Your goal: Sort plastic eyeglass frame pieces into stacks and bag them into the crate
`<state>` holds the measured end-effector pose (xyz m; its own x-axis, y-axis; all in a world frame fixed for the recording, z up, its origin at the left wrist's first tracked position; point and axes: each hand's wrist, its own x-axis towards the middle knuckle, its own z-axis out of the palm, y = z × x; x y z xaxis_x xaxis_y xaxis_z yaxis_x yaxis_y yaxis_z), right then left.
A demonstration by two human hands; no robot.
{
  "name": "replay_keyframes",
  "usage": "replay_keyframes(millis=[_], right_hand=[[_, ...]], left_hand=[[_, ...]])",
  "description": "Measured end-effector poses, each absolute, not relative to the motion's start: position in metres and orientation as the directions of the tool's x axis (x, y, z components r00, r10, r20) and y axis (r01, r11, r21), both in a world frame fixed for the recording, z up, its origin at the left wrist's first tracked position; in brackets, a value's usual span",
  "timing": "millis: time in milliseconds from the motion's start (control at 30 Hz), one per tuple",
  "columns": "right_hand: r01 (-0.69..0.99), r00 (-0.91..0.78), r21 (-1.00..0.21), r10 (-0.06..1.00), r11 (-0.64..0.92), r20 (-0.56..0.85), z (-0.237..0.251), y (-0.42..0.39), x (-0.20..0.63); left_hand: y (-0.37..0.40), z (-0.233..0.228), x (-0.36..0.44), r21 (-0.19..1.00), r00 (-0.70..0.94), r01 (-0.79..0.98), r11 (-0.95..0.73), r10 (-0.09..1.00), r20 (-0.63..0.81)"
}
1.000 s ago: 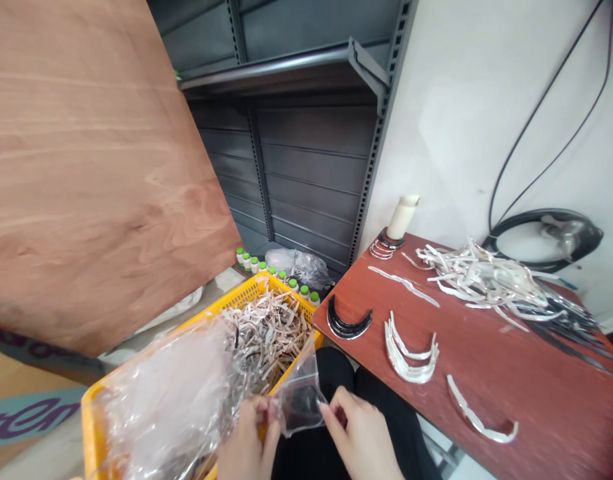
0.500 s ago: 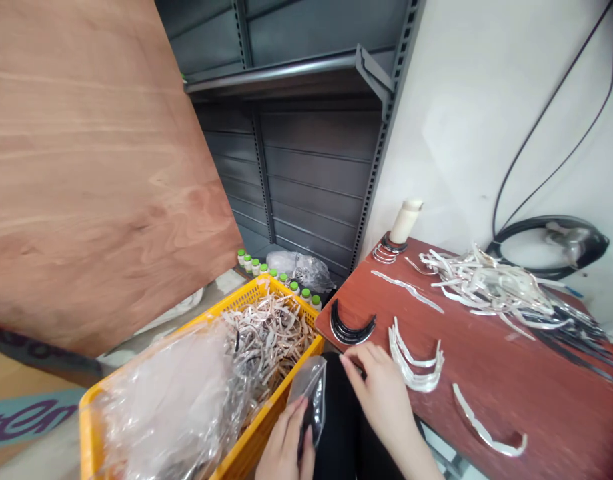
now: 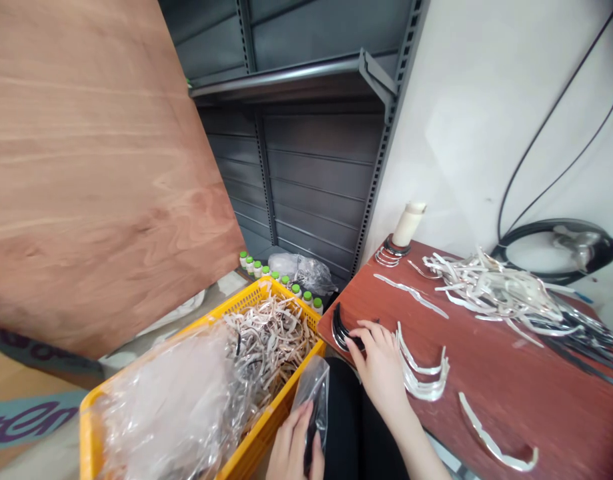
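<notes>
Clear bag, “en”-lettered box

Open passage crossed the red-brown tabletop between nested white crescent strips, near, and a tangled heap of white strips, far right. Nested black crescent strips, partly behind the right hand, and a yellow perforated plastic crate obstructed the left.

Brick red and bright yellow

Black strips and silvery-white strips show against a brick-red worktop. The small bag is colourless, the basket bright yellow. Bottles are white with green caps, the shelf dark grey, the wooden board pinkish tan with wavy grain.
</notes>
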<state>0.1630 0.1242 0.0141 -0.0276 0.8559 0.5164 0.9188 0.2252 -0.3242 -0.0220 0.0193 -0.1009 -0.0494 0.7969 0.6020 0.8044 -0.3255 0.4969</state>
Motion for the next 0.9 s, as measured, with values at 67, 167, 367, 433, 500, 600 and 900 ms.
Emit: replay_keyframes(millis=[67, 167, 367, 433, 500, 600, 900], right_hand=[[0.925, -0.05, -0.295, 0.845, 0.241, 0.533, 0.012, 0.128, 0.165], [0.916, -0.113, -0.265, 0.827, 0.301, 0.55, 0.011, 0.13, 0.164], [0.89, -0.17, -0.285, 0.839, 0.356, 0.517, 0.014, 0.124, 0.156], [0.896, -0.169, -0.272, 0.835, 0.352, 0.523, 0.013, 0.123, 0.156], [0.893, -0.184, -0.259, 0.823, 0.369, 0.538, 0.01, 0.122, 0.157], [0.884, -0.216, -0.237, 0.803, 0.402, 0.555, 0.006, 0.121, 0.158], [0.866, -0.271, -0.201, 0.767, 0.458, 0.582, -0.004, 0.112, 0.154]], left_hand=[[0.018, -0.103, -0.02, 0.52, -0.07, 0.795, -0.311, 0.806, 0.588], [0.017, -0.103, -0.02, 0.561, -0.105, 0.78, -0.277, 0.826, 0.554], [0.02, -0.092, -0.021, 0.621, -0.125, 0.75, -0.227, 0.874, 0.47], [0.022, -0.087, -0.02, 0.63, -0.123, 0.747, -0.215, 0.886, 0.448], [0.023, -0.085, -0.018, 0.637, -0.125, 0.744, -0.201, 0.895, 0.429], [0.025, -0.084, -0.014, 0.648, -0.132, 0.738, -0.191, 0.9, 0.416], [0.028, -0.075, -0.033, 0.579, -0.002, 0.782, -0.232, 0.928, 0.374]])
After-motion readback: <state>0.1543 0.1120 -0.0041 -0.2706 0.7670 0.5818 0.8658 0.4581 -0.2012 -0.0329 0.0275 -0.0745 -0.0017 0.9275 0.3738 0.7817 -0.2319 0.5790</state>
